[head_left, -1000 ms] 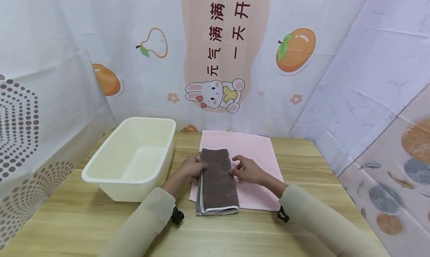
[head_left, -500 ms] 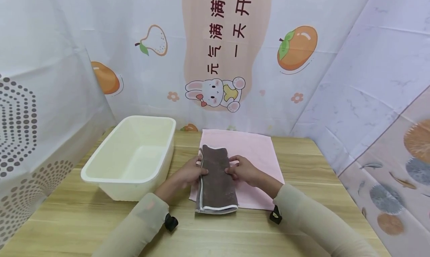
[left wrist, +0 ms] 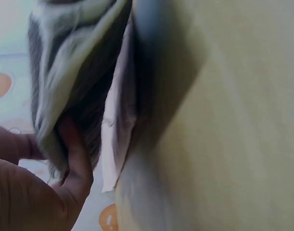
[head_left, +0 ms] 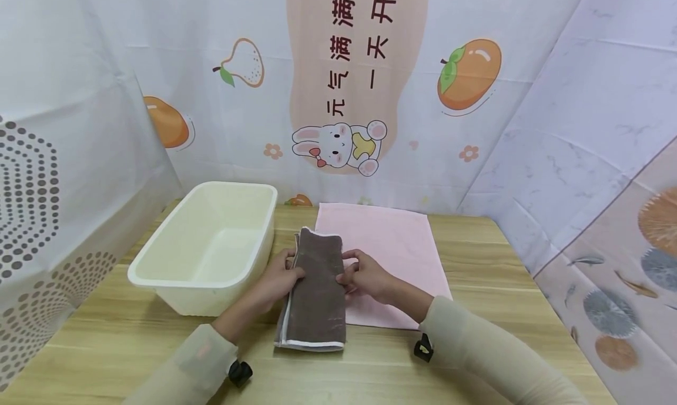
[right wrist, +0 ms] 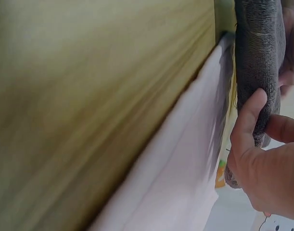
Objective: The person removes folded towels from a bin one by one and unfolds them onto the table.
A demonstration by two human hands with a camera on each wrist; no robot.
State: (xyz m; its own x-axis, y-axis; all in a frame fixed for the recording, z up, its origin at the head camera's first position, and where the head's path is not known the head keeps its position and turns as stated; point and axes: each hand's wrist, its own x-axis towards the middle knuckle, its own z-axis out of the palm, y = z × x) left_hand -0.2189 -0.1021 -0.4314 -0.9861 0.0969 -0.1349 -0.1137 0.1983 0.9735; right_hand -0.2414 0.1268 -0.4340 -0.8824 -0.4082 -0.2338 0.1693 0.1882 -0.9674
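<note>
A folded brown towel (head_left: 317,293) with white edging is held up between both hands, above the left part of a flat pink towel (head_left: 391,246). My left hand (head_left: 278,281) pinches its left edge, thumb on the upper face; in the left wrist view, fingers of the left hand (left wrist: 45,187) reach among the cloth layers (left wrist: 74,62). On the opposite edge, my right hand (head_left: 367,277) pinches the towel between thumb and fingers. The right wrist view has the right hand (right wrist: 267,163) gripping the rounded fold of the brown towel (right wrist: 260,53).
A cream plastic basin (head_left: 134,270) stands on the wooden table (head_left: 370,370) to the left, close to my left forearm. Printed curtains (head_left: 407,176) hang along the back and both sides of the table.
The brown towel has shifted left and slightly toward me, off most of the pink towel. Both hands have moved left with it; the right hand has closed onto its edge.
</note>
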